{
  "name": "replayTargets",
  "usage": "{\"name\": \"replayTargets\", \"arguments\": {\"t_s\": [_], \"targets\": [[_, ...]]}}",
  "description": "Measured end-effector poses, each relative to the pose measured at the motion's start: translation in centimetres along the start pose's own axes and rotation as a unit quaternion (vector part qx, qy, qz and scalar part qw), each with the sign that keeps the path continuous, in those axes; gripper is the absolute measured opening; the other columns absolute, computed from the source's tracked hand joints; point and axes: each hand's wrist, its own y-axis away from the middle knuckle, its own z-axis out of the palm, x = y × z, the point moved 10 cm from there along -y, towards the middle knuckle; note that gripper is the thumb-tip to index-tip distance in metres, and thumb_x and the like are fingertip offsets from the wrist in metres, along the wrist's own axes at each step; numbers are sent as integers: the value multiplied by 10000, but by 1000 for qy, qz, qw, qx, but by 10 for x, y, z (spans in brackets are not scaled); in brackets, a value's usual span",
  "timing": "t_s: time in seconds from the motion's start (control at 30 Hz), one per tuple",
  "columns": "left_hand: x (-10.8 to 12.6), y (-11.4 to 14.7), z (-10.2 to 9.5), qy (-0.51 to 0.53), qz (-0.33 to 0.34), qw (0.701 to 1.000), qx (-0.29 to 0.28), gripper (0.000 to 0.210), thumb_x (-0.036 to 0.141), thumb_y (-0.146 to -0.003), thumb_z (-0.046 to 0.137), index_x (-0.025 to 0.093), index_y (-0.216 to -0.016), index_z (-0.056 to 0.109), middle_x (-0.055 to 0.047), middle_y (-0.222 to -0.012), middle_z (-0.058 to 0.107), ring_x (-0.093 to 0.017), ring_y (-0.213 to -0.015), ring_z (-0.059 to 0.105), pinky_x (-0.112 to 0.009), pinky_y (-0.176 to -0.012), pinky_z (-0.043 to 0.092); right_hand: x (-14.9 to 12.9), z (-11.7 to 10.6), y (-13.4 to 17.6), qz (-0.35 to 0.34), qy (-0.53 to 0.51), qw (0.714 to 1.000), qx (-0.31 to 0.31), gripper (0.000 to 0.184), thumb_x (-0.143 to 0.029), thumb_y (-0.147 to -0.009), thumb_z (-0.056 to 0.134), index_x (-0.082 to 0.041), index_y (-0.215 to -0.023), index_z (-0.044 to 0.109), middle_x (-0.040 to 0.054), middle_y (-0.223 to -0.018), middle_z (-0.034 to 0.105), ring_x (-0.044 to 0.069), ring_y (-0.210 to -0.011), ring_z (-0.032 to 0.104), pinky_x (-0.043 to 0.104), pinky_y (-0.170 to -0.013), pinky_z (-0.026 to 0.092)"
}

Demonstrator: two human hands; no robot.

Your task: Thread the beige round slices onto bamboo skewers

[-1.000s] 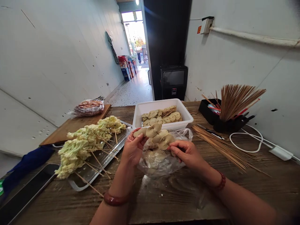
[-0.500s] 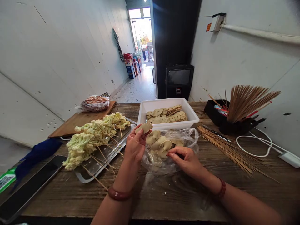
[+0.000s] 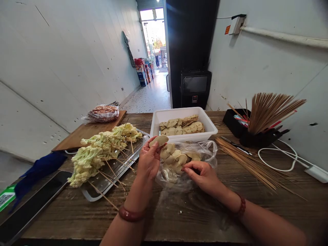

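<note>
The skewering of pale slices looks partway along. Inside the white tub lie slice-loaded skewers, in at least two rows but too bunched to count. Left to do, it seems, are the overlapping slices in front of the tub, several of them, on one clear plastic bag; whether some are already threaded is unclear.

Also in front of the tub, the left hand has its grip on one slice, while the right hand keeps a pinched grip against the overlapping slices; any stick between its fingertips is too small to tell.

Right of the tub are dozens of bare sticks on the one tabletop, and one thick stick bundle. Left of it, one metal tray carries cauliflower skewers, roughly ten.
</note>
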Motion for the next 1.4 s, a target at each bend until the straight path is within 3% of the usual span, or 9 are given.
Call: {"name": "replayTargets", "arguments": {"t_s": [0.73, 1.4], "targets": [[-3, 4, 5, -13, 5, 1000, 7, 403, 188, -637, 828, 166, -987, 629, -69, -852, 765, -182, -770, 714, -268, -692, 558, 4, 3, 0, 13, -1, 1000, -5, 195, -209, -872, 577, -167, -772, 740, 40, -723, 742, 167, -664, 658, 252, -616, 475], [0, 9, 6, -66, 58, 996, 32, 447, 254, -614, 835, 163, -1002, 634, -32, -857, 730, -152, -727, 677, -254, -669, 530, 7, 7, 0, 27, -12, 1000, 2, 225, -247, -866, 550, -144, -748, 711, 46, -696, 723, 158, -637, 627, 249, -598, 441]]}}
